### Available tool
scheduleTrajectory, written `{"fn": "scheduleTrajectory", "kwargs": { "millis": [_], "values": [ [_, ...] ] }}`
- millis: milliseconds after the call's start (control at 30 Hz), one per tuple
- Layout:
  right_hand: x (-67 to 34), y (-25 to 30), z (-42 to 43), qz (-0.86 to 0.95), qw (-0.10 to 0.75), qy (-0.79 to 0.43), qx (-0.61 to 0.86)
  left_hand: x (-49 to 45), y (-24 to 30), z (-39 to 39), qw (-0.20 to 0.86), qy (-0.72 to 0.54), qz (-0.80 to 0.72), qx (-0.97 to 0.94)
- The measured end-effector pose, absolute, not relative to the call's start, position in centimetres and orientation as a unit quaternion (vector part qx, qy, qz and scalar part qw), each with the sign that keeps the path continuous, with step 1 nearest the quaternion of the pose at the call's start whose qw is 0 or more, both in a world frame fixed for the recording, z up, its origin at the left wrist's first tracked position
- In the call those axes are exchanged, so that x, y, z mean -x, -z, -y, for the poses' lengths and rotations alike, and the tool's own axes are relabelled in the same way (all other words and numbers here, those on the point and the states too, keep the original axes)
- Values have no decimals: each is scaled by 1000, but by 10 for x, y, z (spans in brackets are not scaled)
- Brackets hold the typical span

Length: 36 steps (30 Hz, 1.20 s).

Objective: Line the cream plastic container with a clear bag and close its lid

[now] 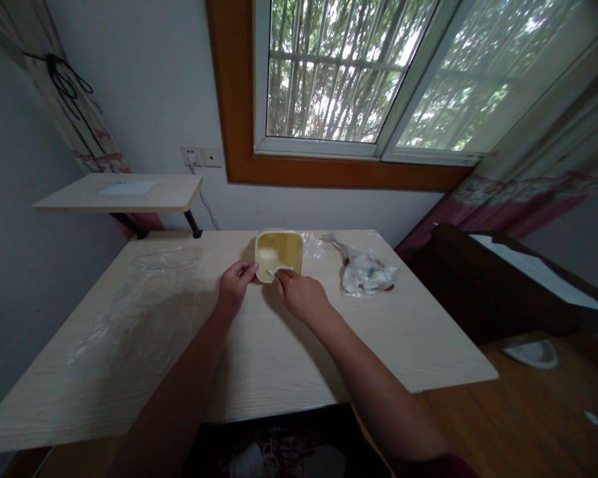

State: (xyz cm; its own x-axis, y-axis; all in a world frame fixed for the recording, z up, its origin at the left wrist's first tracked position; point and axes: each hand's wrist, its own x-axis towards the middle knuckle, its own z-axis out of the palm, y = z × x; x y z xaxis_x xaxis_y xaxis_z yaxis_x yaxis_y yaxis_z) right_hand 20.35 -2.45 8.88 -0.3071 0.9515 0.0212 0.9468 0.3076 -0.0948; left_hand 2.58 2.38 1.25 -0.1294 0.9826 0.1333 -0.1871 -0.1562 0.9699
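Observation:
A square yellow plastic container (279,251) with a pale rim stands near the far edge of the light wood desk (279,352). My left hand (236,285) is at the container's near left corner, with the fingertips pinching that corner. My right hand (301,295) reaches over the near right side and holds a small white scrap, perhaps paper (279,270), against the container's near rim. Part of the container's near side is hidden behind my fingers.
A crumpled clear plastic bag (366,273) with white contents lies right of the container. A clear plastic sheet (139,312) covers the desk's left part. A small wall-mounted shelf (119,194) is at upper left, and a dark wooden bed frame (478,285) is at right.

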Motion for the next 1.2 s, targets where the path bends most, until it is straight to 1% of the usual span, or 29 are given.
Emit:
{"fn": "scheduleTrajectory", "kwargs": {
  "millis": [200,567,833,1000,1200],
  "values": [
    [-190,-96,16,832,42,-67,549,-27,-10,-25,481,-603,-439,-462],
    [-179,-99,-21,841,-56,-60,535,-26,-5,-27,484,-597,-436,-468],
    [-170,-95,-55,841,-91,-73,529,-24,1,-30,493,-601,-419,-469],
    [-167,-86,-64,839,-97,-71,530,-25,0,-29,500,-599,-419,-464],
    [-170,-95,-43,844,-81,-63,526,-25,3,-30,497,-599,-424,-463]
  ]
}}
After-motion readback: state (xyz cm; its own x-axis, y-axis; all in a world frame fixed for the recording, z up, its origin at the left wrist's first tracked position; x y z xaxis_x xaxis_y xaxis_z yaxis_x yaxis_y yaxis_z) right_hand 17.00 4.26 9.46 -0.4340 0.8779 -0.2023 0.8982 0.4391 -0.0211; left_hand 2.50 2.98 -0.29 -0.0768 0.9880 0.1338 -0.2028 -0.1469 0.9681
